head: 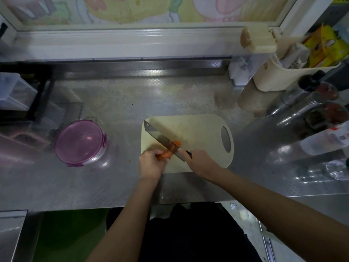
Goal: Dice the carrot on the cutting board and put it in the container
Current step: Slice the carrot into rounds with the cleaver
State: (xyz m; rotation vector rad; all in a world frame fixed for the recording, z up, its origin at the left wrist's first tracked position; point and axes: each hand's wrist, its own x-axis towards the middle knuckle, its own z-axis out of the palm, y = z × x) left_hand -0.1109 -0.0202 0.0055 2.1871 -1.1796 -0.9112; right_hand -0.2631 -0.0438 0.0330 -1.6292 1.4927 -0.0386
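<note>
An orange carrot lies on the beige cutting board near its front left corner. My left hand grips the carrot's near end. My right hand holds the black handle of a cleaver, whose wide blade slants across the carrot; a short orange tip shows on the blade's far side. A round container with a purple lid clipped shut sits on the steel counter to the left of the board.
Steel counter all round. Clear plastic boxes stand on a black rack at far left. At right stand a cream caddy, jars and bottles. A wooden block rests on the back ledge.
</note>
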